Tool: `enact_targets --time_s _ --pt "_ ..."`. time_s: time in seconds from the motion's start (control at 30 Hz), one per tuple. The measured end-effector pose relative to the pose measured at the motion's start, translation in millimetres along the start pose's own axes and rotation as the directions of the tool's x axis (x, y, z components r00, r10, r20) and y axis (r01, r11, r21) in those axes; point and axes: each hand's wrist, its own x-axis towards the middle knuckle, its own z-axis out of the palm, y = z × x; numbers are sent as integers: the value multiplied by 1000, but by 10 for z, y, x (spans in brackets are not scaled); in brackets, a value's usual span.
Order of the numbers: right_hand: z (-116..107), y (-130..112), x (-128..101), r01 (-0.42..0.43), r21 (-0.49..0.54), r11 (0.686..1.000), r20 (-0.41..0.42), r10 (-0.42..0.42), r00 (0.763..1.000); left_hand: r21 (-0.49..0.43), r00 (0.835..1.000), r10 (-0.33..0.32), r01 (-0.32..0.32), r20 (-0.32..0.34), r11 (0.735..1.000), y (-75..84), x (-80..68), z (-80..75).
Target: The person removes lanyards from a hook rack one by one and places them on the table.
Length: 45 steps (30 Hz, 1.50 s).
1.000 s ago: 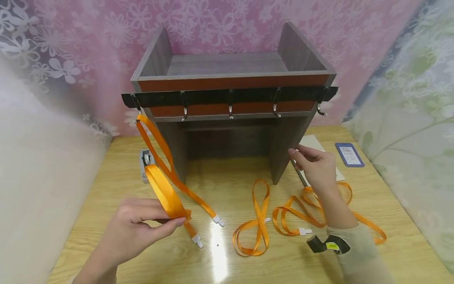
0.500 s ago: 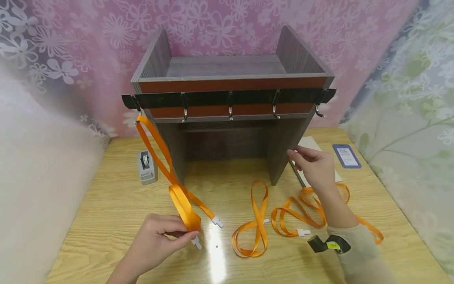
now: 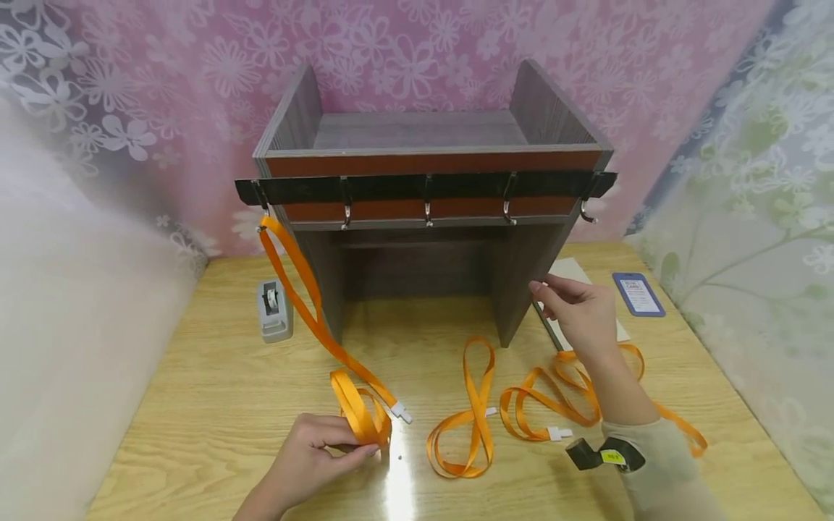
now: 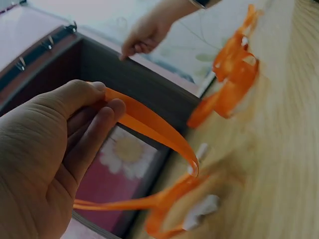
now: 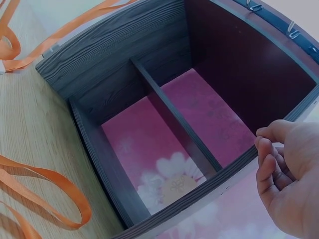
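Observation:
My left hand (image 3: pixel 326 452) pinches an orange lanyard (image 3: pixel 355 409) between thumb and fingertips, its strap looped above the table. In the left wrist view the lanyard (image 4: pixel 154 124) arches away from the fingertips. Another orange lanyard (image 3: pixel 319 329) hangs from the leftmost hook (image 3: pixel 263 224), and its white clip (image 3: pixel 400 412) reaches down in front of the shelf. My right hand (image 3: pixel 580 311) is at the front edge of the shelf's right side panel (image 3: pixel 524 289), fingers loosely curled. Its fingertips meet or nearly meet the panel edge in the right wrist view.
A grey shelf (image 3: pixel 423 130) carries a black rail (image 3: pixel 384 189) with several hooks. More orange lanyards lie at the front middle (image 3: pixel 478 434) and right. A tape dispenser (image 3: pixel 274 315) stands at left. A white notebook (image 3: pixel 573 271) and a blue card holder (image 3: pixel 638 294) lie at right.
My left hand has moved right and slightly down with the lanyard, whose loop has dropped away from the tape dispenser. The right hand has stayed by the panel.

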Motion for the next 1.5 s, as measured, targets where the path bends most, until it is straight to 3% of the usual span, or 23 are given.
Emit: enact_targets --time_s 0.3,0.43,0.67,0.87,1.03,1.27,1.4,1.5 --pt "28 30 -4 12 15 1000 -2 -12 1000 32 995 -93 92 45 995 -183 -194 78" --pt "22 23 -2 23 14 1000 -2 -23 1000 41 983 -157 154 91 987 -222 -238 142" --pt "4 25 -14 4 29 1000 12 -5 1000 55 966 -192 185 172 981 -287 -311 233" --pt "12 7 0 21 11 1000 4 -21 1000 82 969 -224 216 108 973 -288 -419 301" --pt "10 3 -3 20 16 1000 2 -20 1000 185 984 -177 172 13 968 -229 -413 338" --pt "-1 -14 7 -8 73 997 -12 9 1000 349 979 -179 201 -96 915 -114 -290 271" --pt "7 -24 5 -36 89 995 -6 37 999 410 980 -173 198 -99 890 -71 -271 230" --pt "26 -28 -2 -44 90 995 4 44 999 396 979 -190 206 -81 895 -45 -277 216"
